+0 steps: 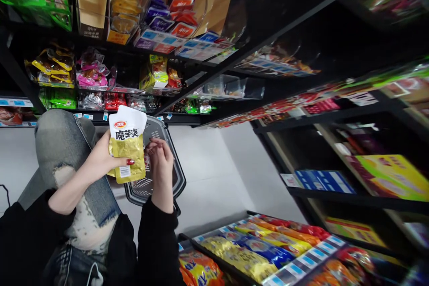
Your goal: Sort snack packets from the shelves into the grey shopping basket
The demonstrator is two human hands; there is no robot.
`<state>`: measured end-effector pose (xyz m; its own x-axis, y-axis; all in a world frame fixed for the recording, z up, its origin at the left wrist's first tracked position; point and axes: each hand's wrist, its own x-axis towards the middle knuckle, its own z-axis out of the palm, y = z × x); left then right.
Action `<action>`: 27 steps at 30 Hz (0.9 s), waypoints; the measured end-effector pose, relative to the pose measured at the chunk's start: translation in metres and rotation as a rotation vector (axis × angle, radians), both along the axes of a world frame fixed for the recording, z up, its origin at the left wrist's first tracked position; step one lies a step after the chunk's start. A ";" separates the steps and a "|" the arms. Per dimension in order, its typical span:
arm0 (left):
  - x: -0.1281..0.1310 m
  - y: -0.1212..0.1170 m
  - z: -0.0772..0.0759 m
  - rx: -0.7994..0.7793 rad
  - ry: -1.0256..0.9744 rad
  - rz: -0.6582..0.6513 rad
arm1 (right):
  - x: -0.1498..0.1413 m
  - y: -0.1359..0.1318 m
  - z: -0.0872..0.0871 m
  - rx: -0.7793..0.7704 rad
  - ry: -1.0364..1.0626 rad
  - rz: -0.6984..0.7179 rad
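Note:
My left hand (103,156) grips a white and yellow snack pouch (129,145), its thumb with a red nail pressed across the front. Another yellow edge shows behind this pouch at its lower left. Just to the right, my right hand (161,156) is raised with loosely bent fingers, and nothing shows in it. A small gap separates it from the pouch. Below both hands stands a dark shopping basket (179,167) on the floor, partly hidden by the pouch and my right hand.
Ahead, black shelves carry boxed snack packets (182,4) and bagged snacks (92,69). My bent knee (55,134) is at left. A low rack of colourful bags (254,246) stands at lower right, beside shelving with a yellow box (395,176). White floor (211,165) lies between.

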<state>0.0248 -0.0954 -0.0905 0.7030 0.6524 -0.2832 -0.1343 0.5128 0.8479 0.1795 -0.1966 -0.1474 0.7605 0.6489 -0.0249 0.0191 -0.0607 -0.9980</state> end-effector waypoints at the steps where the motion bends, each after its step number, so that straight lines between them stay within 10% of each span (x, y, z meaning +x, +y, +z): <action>1: 0.000 0.000 0.000 0.027 0.011 -0.007 | -0.007 0.000 0.016 0.048 -0.001 0.064; 6: 0.000 0.000 0.002 0.100 0.036 -0.031 | -0.038 0.009 0.068 -0.139 -0.075 0.160; 11: -0.003 0.001 0.003 0.009 -0.093 -0.066 | -0.038 0.010 0.065 -0.232 -0.002 0.128; 17: -0.002 0.001 -0.001 0.001 -0.077 0.005 | -0.015 -0.014 0.062 -0.162 -0.011 -0.291; 21: 0.001 0.000 -0.004 0.053 -0.053 0.021 | -0.037 -0.013 0.078 -0.366 -0.557 -0.474; 27: 0.000 0.002 -0.002 0.052 -0.067 0.065 | -0.089 0.015 0.091 -0.303 -0.710 0.079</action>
<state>0.0245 -0.0939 -0.0920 0.6752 0.7096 -0.2011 -0.2232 0.4565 0.8613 0.0903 -0.1819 -0.0560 0.6123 0.7444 0.2664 0.6636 -0.3006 -0.6850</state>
